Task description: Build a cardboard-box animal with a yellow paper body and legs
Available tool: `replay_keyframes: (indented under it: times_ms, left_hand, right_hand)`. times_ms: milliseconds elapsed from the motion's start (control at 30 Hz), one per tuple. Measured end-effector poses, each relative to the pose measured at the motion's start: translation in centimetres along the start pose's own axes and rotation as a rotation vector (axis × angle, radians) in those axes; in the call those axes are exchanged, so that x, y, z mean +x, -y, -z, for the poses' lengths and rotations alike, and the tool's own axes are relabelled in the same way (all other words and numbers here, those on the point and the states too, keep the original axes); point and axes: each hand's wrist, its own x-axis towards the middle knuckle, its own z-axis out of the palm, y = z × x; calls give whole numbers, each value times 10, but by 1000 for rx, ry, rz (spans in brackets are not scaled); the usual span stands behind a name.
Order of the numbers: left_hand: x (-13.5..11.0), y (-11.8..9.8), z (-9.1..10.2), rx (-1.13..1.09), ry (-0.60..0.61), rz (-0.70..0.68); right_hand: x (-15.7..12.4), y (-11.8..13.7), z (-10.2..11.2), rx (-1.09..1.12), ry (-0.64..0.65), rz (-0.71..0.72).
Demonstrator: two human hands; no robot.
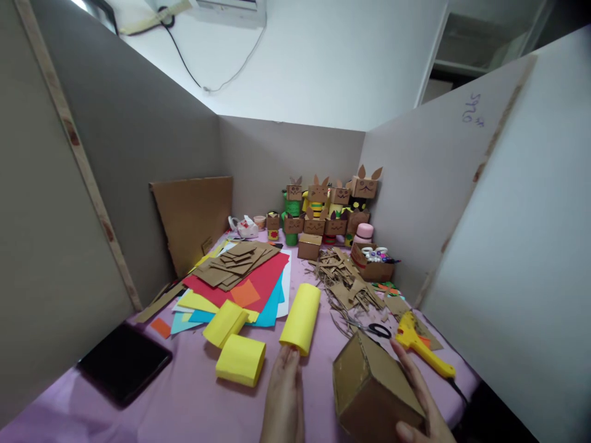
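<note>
My right hand (422, 403) grips a brown cardboard box (369, 384), open at its top, at the table's near right edge. Fingers wrap its right side and the thumb presses its lower front. My left hand (284, 397) lies flat with fingers together, and its fingertips touch the near end of a yellow paper roll (301, 318). Two more yellow paper rolls (225, 322) (241, 360) lie just to the left on the pink tablecloth (184, 400).
A yellow glue gun (418, 344) and black-handled scissors (376, 330) lie right of the box. Cardboard scraps (344, 283), coloured paper sheets (258, 286), a dark tablet (124, 363) and cardboard animal figures (323, 209) fill the table. Partition walls enclose three sides.
</note>
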Motion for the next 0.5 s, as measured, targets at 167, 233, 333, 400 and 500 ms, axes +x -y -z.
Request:
replay_keyframes:
  times_ms: [167, 233, 333, 400, 500]
  left_hand:
    - [5, -3, -18, -46, -1, 24]
    - [13, -4, -22, -50, 21, 37]
    - [20, -4, -24, -39, 43, 43]
    - [19, -2, -23, -15, 61, 38]
    - [7, 8, -9, 50, 68, 49]
  right_hand:
    - [-6, 9, -7, -151, -86, 57]
    - [-6, 8, -5, -186, -94, 67]
    - [-5, 2, 1, -220, -103, 56]
    - [-5, -3, 4, -231, -111, 45]
    - [-6, -7, 7, -219, -102, 44]
